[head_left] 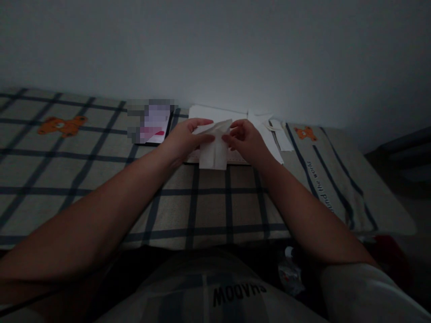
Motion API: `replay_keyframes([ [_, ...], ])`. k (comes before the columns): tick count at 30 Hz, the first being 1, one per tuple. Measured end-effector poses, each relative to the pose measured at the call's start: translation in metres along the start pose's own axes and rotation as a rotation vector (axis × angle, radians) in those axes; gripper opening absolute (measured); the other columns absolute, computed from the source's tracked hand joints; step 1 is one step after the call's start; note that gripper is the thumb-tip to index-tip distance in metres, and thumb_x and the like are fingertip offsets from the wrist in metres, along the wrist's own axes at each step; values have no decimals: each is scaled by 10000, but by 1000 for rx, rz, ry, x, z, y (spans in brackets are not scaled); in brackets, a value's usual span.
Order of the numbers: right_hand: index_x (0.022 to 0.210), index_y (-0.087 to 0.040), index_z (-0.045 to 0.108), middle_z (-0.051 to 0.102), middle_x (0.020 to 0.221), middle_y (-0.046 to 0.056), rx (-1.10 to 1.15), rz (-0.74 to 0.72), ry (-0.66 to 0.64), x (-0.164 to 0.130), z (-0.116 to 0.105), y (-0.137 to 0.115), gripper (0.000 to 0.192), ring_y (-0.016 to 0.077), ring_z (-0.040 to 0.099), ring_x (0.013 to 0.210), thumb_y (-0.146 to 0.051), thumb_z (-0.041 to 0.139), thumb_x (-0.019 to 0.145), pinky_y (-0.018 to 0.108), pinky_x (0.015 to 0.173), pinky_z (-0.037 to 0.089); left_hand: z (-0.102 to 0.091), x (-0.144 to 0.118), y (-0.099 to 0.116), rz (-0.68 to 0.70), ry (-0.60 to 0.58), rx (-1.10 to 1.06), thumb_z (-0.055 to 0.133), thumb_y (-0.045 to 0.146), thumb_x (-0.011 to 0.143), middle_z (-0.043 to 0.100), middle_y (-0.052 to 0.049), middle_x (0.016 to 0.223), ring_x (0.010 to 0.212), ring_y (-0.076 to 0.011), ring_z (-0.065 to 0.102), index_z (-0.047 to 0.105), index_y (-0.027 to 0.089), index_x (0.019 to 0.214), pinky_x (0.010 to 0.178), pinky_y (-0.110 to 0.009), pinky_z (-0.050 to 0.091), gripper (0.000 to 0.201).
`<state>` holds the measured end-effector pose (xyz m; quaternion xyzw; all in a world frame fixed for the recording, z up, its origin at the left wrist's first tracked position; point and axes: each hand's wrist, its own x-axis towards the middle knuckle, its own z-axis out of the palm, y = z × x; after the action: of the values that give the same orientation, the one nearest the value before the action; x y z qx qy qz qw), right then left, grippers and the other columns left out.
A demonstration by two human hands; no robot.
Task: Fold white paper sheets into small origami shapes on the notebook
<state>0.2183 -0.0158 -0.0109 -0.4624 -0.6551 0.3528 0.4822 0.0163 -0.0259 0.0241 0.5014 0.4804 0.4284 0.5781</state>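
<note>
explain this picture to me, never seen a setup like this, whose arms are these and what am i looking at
There is no machine here: these are a person's own two bare arms. The single picture comes from a camera worn on the head, looking forward and down.

The left hand and right hand hold a small folded piece of white paper between them.

The surface is covered by a beige cloth with dark checked lines and orange bear prints. On it, to the left, lies a flat dark-edged device with a lit screen, partly pixelated. Flat white paper sheets lie behind the hands.
</note>
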Motion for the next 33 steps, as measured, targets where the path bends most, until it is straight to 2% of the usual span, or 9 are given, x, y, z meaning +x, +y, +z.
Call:
replay_keyframes([
  [3, 896, -221, 602, 641, 699, -36, 111, 122, -121, 0, 1, 1, 318, 119, 612, 610, -459, 785, 791, 281, 594, 529, 1, 0, 2, 27, 42, 6, 805, 135, 691, 734, -34, 990, 864, -185, 702, 692, 220, 1230, 759, -272, 545, 557],
  [6, 765, -218, 586, 637, 648, -32, 188, 181, -81, -1, 2, -4, 319, 109, 603, 587, -455, 797, 787, 278, 605, 541, 3, -1, 7, 44, 36, -73, 734, 184, 774, 748, -32, 1020, 931, -194, 720, 675, 223, 1244, 789, -272, 556, 475],
  [11, 726, -224, 562, 640, 632, -35, 276, 215, -7, -2, 4, -8, 375, 107, 606, 575, -484, 832, 750, 282, 612, 572, 5, -5, 8, -72, -57, -101, 776, 258, 780, 770, -41, 890, 836, -198, 721, 738, 192, 918, 757, -293, 575, 157],
  [15, 752, -225, 570, 650, 646, -33, 276, 197, -24, -4, 8, -7, 370, 111, 620, 576, -489, 830, 751, 282, 603, 572, 5, -6, 2, -118, 48, -14, 814, 292, 747, 769, -73, 830, 826, -244, 726, 745, 176, 828, 738, -339, 586, 158],
  [18, 771, -224, 567, 648, 650, -30, 217, 163, -46, -4, 8, -4, 374, 116, 628, 584, -514, 803, 782, 278, 594, 563, 4, -5, 0, -105, 71, 11, 819, 306, 730, 761, -74, 807, 811, -250, 724, 742, 176, 813, 715, -340, 583, 172],
  [22, 913, -240, 586, 655, 755, -30, 51, 1, 16, -3, 6, 0, 401, 111, 610, 609, -560, 791, 786, 257, 569, 534, 4, -3, -1, -85, 89, 26, 806, 279, 714, 734, -56, 745, 748, -228, 704, 718, 189, 768, 663, -313, 558, 137],
  [26, 1230, -308, 572, 652, 1121, 32, -212, -281, 167, -7, -1, -10, 485, 150, 629, 808, -470, 784, 826, 291, 644, 562, 2, -1, -3, -69, 134, 70, 799, 276, 706, 698, -47, 680, 678, -211, 666, 681, 197, 711, 600, -293, 520, 142],
  [30, 1248, -332, 633, 592, 1243, 96, -456, -477, 113, -13, -9, -24, 313, 264, 610, 1082, -376, 660, 939, 429, 836, 587, 1, -2, -4, -48, 128, 140, 788, 294, 711, 687, -41, 666, 601, -177, 621, 696, 186, 719, 545, -266, 471, 142],
  [33, 1205, -309, 664, 581, 1262, 113, -580, -592, 105, -11, -11, -22, 241, 300, 571, 1162, -343, 606, 974, 515, 961, 541, 0, -3, -3, -37, 118, 242, 778, 324, 713, 697, -35, 685, 585, -165, 611, 707, 179, 736, 515, -246, 437, 164],
])
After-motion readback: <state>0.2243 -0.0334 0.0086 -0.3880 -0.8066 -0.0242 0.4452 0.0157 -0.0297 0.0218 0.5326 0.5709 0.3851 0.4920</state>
